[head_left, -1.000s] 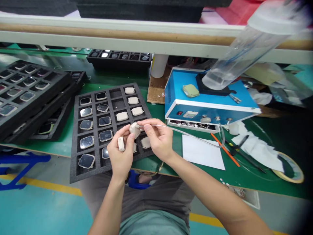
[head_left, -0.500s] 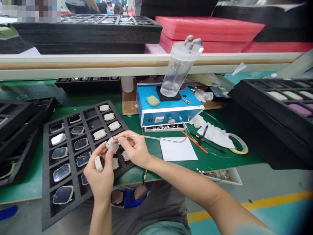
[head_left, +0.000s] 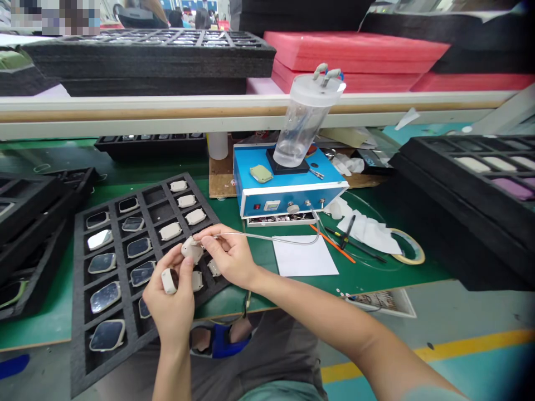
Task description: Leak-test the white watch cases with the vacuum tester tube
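Over the foam tray (head_left: pixel 121 262), our left hand (head_left: pixel 169 306) is pinching a case (head_left: pixel 191 252), likely steadying it; our right hand (head_left: pixel 234 257) is pinching tubing (head_left: pixel 278 240).

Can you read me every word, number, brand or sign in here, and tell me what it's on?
There are none I can read.
Little panel on the blue box: too small and blurred to read.
Black packet behind the box, to the right: pale marks, too blurred to read.
White sheet: no writing shows.
Pale watch case in the left hand: no lettering I can make out.
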Available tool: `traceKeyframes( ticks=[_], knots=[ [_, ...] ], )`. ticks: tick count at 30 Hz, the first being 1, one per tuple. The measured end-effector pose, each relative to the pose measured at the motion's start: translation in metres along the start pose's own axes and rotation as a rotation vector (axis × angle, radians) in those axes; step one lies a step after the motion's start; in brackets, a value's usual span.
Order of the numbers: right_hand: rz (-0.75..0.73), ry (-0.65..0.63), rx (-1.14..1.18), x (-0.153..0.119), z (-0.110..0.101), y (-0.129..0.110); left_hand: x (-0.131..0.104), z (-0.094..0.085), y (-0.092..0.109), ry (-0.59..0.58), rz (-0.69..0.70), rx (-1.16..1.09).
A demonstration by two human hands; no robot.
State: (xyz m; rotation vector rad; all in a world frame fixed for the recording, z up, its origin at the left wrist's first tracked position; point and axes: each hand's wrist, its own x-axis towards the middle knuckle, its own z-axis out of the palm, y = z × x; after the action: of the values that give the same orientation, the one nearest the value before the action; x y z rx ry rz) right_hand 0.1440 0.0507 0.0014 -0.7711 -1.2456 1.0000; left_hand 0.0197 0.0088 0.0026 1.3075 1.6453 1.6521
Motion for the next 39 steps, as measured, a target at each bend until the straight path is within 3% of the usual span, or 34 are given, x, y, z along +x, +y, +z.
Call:
traceKeyframes(
  ticks=[39],
  knots=[
    [0.019,-0.009,0.008,-0.0002,0.0006,-0.0007,-0.0007,-0.0004,0.0016,-0.010,-0.021,0.020]
  ],
)
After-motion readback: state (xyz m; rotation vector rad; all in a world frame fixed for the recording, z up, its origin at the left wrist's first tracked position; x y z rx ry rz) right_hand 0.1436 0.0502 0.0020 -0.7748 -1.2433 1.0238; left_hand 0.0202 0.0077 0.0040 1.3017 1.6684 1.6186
